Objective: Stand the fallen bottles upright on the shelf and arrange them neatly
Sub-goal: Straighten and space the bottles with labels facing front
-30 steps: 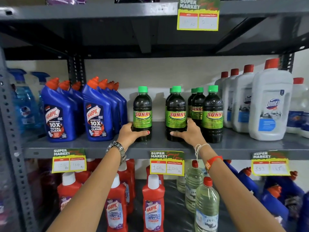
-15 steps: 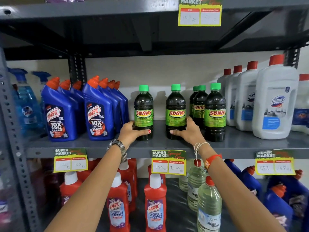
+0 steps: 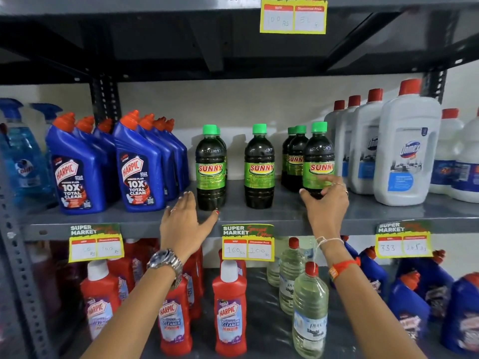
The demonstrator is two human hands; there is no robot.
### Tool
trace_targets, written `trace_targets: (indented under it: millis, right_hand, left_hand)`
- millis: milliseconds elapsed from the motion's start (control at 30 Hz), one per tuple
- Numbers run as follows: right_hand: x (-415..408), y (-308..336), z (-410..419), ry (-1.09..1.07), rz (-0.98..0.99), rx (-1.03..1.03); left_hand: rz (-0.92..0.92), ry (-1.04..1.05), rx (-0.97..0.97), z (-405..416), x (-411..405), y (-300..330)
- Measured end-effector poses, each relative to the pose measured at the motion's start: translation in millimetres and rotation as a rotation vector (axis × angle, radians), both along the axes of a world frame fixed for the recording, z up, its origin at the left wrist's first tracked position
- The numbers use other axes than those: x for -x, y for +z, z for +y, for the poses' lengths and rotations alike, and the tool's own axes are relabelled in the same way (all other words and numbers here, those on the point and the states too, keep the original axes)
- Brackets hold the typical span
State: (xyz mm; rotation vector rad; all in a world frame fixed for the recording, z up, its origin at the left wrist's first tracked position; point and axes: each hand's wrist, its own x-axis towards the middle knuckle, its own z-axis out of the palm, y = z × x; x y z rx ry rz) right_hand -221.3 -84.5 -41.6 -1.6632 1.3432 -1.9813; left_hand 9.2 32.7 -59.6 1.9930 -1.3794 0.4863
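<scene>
Dark green-capped Sunny bottles stand upright on the grey middle shelf (image 3: pixel 285 216). The left Sunny bottle (image 3: pixel 210 168) has another one close behind it. The middle Sunny bottle (image 3: pixel 259 167) stands alone. The right Sunny bottle (image 3: pixel 318 156) heads a row of three. My left hand (image 3: pixel 185 224) is spread open just left of the left bottle's base, holding nothing. My right hand (image 3: pixel 325 200) wraps its fingers around the lower part of the right bottle.
Blue Harpic bottles (image 3: pixel 77 172) crowd the shelf's left, with blue spray bottles (image 3: pixel 20 151) beyond them. White Domex jugs (image 3: pixel 407 151) fill the right. Below stand red Harpic bottles (image 3: pixel 229 309), clear bottles (image 3: pixel 309 312) and more blue ones. Price tags (image 3: pixel 247 242) hang on the shelf edge.
My left hand let go of the left bottle and opened beside it. My right hand left the middle bottle and moved right to grip the right front bottle.
</scene>
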Motion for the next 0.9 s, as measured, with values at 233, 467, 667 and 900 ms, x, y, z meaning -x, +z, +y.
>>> trace_targets:
  millis: [233,467,667,900]
  right_hand:
    - [35.3,5.8,-23.8,0.023,0.160,-0.125]
    - [46.6,15.6,-25.3,0.286,0.231,-0.329]
    - [34.8,17.0,-28.1,0.300,0.213,-0.336]
    - [30.7,14.7,-34.4,0.325,0.213,-0.326]
  left_hand:
    - [-0.199,0.101,-0.056,2.5,3.1,-5.3]
    - [-0.210,0.081,-0.062,4.2,8.6,-6.8]
    - [-0.202,0.079,-0.058,3.4,11.5,-7.5]
    - [-0.194,0.098,-0.041,2.7,9.6,-9.7]
